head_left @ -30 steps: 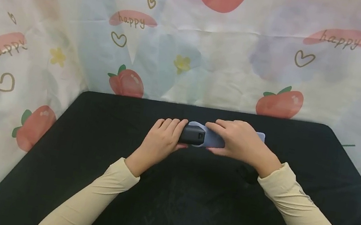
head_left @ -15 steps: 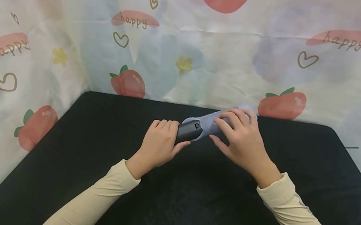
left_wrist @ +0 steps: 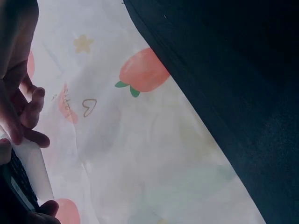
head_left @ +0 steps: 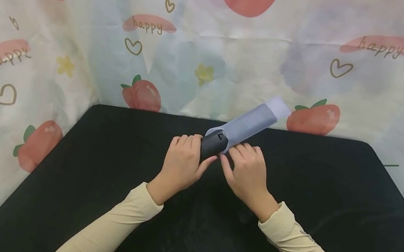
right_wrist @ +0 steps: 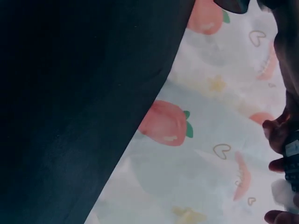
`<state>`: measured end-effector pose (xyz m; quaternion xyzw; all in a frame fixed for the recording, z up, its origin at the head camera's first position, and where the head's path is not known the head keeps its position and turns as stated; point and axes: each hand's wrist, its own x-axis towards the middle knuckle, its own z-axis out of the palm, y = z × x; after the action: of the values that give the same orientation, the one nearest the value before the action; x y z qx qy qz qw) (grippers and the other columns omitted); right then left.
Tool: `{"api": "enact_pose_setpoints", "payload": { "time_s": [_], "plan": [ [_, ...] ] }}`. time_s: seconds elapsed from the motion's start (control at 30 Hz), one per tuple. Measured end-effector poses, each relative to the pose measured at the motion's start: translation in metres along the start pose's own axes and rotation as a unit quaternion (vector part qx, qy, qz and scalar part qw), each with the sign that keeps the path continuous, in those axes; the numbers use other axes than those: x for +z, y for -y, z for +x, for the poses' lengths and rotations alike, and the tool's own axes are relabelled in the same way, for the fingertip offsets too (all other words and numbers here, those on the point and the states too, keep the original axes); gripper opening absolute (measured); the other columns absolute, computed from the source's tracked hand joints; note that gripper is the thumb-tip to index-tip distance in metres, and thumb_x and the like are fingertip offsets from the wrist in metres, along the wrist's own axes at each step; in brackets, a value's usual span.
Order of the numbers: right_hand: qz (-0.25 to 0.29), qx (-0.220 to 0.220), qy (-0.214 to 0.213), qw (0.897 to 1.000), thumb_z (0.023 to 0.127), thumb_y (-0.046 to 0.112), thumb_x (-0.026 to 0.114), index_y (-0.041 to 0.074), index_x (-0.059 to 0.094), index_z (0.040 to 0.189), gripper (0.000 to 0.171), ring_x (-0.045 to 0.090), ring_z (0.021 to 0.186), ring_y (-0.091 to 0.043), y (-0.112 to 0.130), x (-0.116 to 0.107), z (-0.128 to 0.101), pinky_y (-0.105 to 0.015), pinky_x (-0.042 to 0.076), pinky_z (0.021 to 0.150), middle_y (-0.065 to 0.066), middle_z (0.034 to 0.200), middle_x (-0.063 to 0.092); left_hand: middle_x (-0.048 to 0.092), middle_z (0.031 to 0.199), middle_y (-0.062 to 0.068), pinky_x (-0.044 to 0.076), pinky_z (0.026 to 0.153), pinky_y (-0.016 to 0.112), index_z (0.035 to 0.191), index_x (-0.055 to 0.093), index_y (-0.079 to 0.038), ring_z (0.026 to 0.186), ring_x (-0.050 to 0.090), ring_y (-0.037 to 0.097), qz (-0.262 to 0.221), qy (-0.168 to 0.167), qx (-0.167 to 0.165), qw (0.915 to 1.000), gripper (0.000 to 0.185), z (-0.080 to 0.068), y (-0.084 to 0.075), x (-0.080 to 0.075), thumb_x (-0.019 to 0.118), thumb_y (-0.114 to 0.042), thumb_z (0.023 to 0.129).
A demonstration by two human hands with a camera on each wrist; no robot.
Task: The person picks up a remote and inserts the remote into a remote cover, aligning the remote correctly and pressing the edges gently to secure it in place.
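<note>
Grips the bare end of a black remote control [head_left: 213,145] in the curled fingers of the left hand [head_left: 182,160], likely to anchor it against any push or pull at the other end. Pinches the lower rim of a pale blue cover [head_left: 247,127] between thumb and bent fingers of the right hand [head_left: 247,173], judging from the back of that hand. Brings both thumb tips nearly together beside the rim, probably for close control right where cover and remote overlap.

Holds the pair above the table [head_left: 187,239], tilted up toward the far right, likely to keep the soft cover free of the surface. Surrounds part of the remote with the cover; cannot tell how deep inside. Looks slack and paler at the far tip, so perhaps unfilled there. Shows a keyed face in the right wrist view, turned away from the head.

Hangs a printed curtain [head_left: 245,62] behind, with the cover's tip in front of it. Hides most of the left grip behind the knuckles. Presents no visible obstacle around the pair beyond the crowding of the two hands.
</note>
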<state>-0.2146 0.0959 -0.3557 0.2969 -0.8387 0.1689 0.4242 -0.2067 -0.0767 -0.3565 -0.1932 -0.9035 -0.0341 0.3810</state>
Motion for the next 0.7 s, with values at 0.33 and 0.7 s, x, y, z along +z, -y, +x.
{"api": "enact_pose_setpoints", "payload": {
  "time_s": [0.33,0.7],
  "plan": [
    [0.115,0.021,-0.017,0.993,0.081,0.005,0.062,0.005,0.061,0.064,0.016,0.046,0.051,-0.014,0.006,0.004,-0.003,-0.033,0.042,0.058,-0.003,0.056,0.055,0.06,0.08,0.01,0.043,0.07,0.037,0.1,0.055,0.001,0.071,0.054,0.024,-0.007,-0.033,-0.033,0.9989,0.045,-0.003,-0.011,-0.002,0.064,-0.04,0.083],
    [0.13,0.018,-0.015,0.991,0.082,0.004,0.061,0.006,0.062,0.068,0.014,0.048,0.053,-0.014,0.006,0.013,-0.011,-0.031,0.042,0.056,-0.003,0.06,0.058,0.058,0.077,0.01,0.043,0.069,0.035,0.097,0.055,0.0,0.07,0.052,0.023,-0.007,-0.019,-0.017,0.9997,0.046,-0.002,-0.007,0.005,0.067,-0.042,0.082]
  ]
}}
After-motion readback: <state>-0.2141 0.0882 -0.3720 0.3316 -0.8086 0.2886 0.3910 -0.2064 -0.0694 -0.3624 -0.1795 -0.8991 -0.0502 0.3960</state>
